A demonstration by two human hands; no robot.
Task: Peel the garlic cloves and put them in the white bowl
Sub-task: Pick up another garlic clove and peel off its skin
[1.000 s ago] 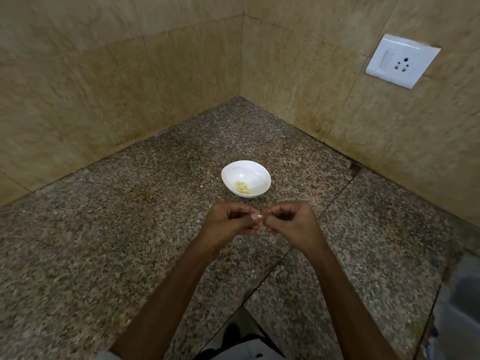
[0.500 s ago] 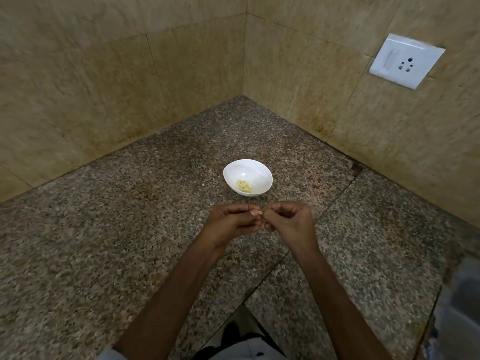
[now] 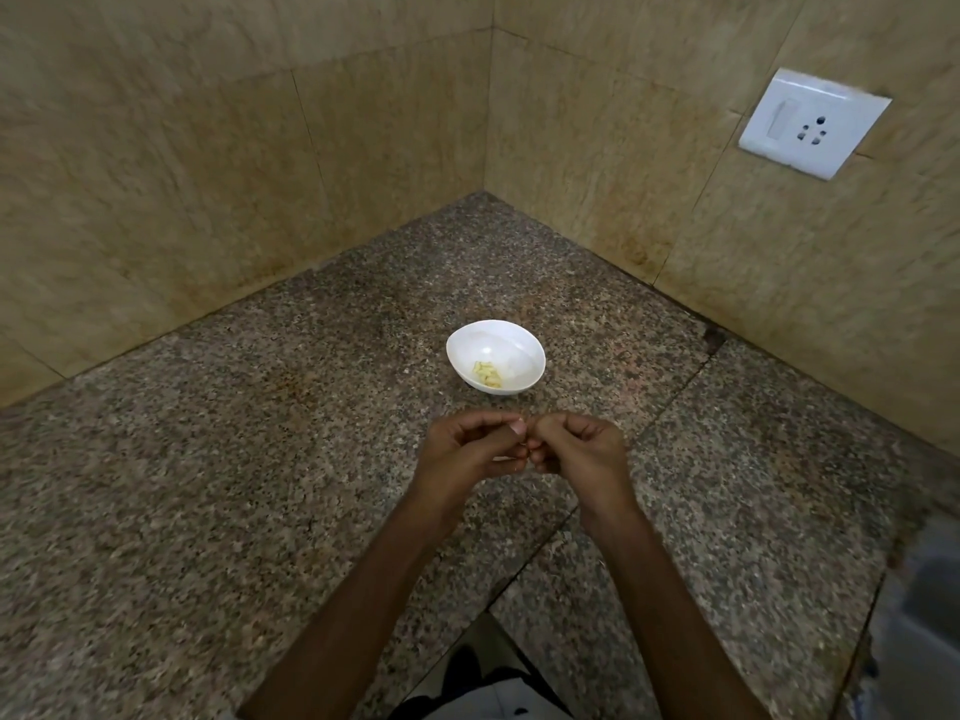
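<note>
The person holds both hands together low over the counter, just in front of the white bowl (image 3: 521,335), likely so that a finished clove needs only a short reach to drop in. The left hand (image 3: 464,456) and right hand (image 3: 584,454) are curled, with thumbs and fingertips meeting at the middle and pinching a garlic clove (image 3: 505,458). Only a pale sliver of it shows between them, so how much skin is left cannot be told. This two-handed pinch suits picking at the papery skin, one hand steadying and the other pulling. A few peeled cloves (image 3: 487,374) lie at the near side of the bowl's bottom. The counter (image 3: 208,511) is speckled brown granite with a seam running diagonally past the right wrist. It fills a corner of beige tiled walls (image 3: 208,148), and a white switch-and-socket plate (image 3: 813,122) is on the right wall.
</note>
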